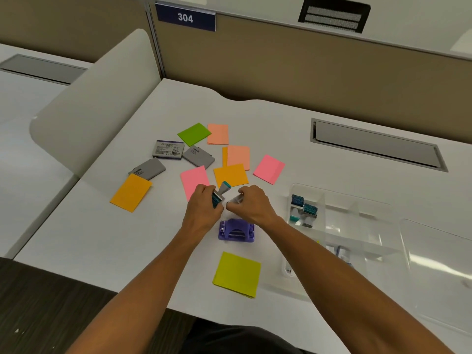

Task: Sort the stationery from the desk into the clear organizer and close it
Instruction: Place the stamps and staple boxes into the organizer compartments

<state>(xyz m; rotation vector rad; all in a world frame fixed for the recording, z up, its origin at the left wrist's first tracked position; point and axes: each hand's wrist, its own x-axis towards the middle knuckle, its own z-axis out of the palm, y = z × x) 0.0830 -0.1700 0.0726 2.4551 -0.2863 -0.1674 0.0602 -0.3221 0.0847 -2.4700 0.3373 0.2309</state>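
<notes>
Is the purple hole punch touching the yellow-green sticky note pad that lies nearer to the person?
Apart. The head view shows a plain strip of bare white desk between the purple hole punch and the yellow-green sticky note pad.

**One head cam, looking down over the desk**

Just a single view here, so no overlap with any second camera. It's worn on the person's head and points forward and down, wide-angle, so the partition lines bow a bit. Both forearms come in from the bottom edge and the left hand [204, 203] and right hand [251, 203] meet about mid-frame, fairly close to the lens. Past the hands the white desk [76, 238] runs to the tan partition [281, 67] across the top.
</notes>
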